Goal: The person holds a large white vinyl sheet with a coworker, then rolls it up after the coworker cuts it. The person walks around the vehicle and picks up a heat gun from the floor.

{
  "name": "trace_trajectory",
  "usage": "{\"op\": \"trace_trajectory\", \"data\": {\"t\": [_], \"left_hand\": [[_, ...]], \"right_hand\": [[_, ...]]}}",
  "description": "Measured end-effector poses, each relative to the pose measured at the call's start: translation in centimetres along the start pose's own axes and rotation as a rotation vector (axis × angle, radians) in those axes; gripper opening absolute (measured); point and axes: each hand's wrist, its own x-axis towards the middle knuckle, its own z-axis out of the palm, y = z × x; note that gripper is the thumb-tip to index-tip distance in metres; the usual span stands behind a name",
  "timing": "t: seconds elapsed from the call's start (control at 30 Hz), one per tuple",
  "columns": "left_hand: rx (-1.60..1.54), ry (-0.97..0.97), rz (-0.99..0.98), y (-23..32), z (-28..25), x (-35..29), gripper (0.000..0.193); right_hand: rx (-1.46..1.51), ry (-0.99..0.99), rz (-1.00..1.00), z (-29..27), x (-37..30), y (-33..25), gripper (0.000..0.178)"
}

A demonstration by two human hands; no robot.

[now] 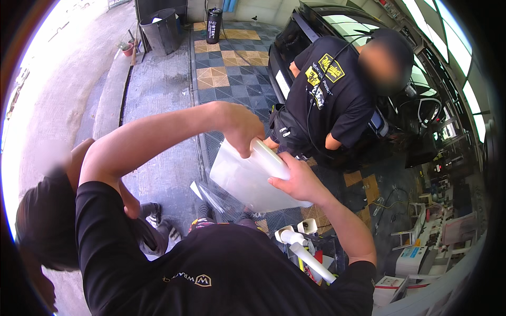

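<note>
Tilting down toward the lower right, a flat white rectangular sheet (252, 176) with rounded corners sits in mid-air between two hands, above a blue and yellow tiled floor (232, 73). It looks pale, smooth and slightly translucent, and a clear plastic wrapper (213, 195) hangs off its lower left edge. The left hand (240, 129) comes down from above, wrist bent, fingers closed on the sheet's upper edge. The right hand (298, 181) reaches in from the lower right, thumb on top and fingers underneath, clamped on the sheet's right side. Just beyond the sheet, a person in a black shirt (327, 95) crouches beside a dark car (316, 21). A white pipe-like tool (305, 250) lies below the hands, and a dark bin (161, 29) stands well apart.
</note>
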Motion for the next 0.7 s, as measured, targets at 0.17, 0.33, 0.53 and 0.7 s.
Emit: {"op": "trace_trajectory", "data": {"t": [0.17,0.33,0.53,0.7], "left_hand": [[0.237,0.767,0.004,-3.2,3.3,-3.3,0.073],[-0.85,0.877,-0.512,-4.2,10.1,-5.3,0.08],[-1.74,1.139,-0.287,-5.0,25.6,1.6,0.042],[-0.786,0.859,-1.192,-21.3,47.9,-12.4,0.019]], "right_hand": [[1.0,-0.193,0.107,2.1,2.2,-0.4,0.056],[1.312,0.117,0.091,6.2,4.5,-2.3,0.047],[1.413,0.162,0.172,10.6,10.8,-3.7,0.036],[1.402,0.261,-0.002,-6.8,10.0,-0.5,0.042]]}}
